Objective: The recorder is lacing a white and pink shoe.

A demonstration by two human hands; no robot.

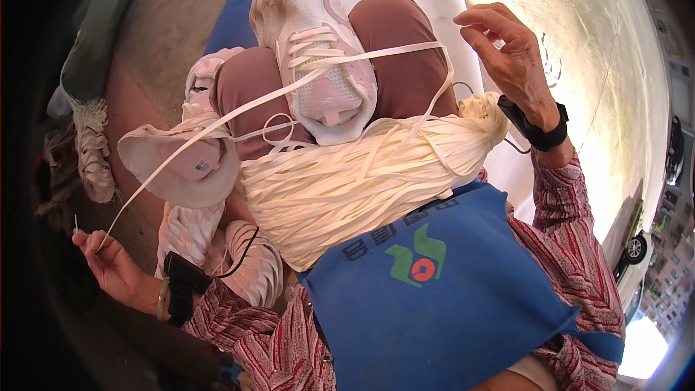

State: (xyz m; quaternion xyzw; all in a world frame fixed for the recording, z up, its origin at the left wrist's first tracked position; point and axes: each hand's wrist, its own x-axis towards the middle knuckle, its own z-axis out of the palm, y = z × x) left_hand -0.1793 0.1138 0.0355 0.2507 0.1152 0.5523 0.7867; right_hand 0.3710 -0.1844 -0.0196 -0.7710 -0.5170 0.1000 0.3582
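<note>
A pink and white sneaker [326, 65] is wedged between my knees, its toe pointing away from me. A flat cream shoelace [217, 124] runs from its eyelets down to my left hand [112, 264], whose fingers are closed on it near its tip at the lower left. The lace's other stretch bends in the air to the right of the shoe, then drops toward a thick bundle of cream laces [362, 181] across my lap. My right hand [507, 54] is raised beyond the right knee, fingers loosely curled and apart from the thumb, with nothing visible in them.
More pink and white sneakers [181, 156] are piled by my left leg. A blue apron [441, 282] covers my lap below the bundle. At the far left are a dark green roll [105, 29] and a hanging tied bundle [93, 148]. Parked cars [635, 248] stand off to the right.
</note>
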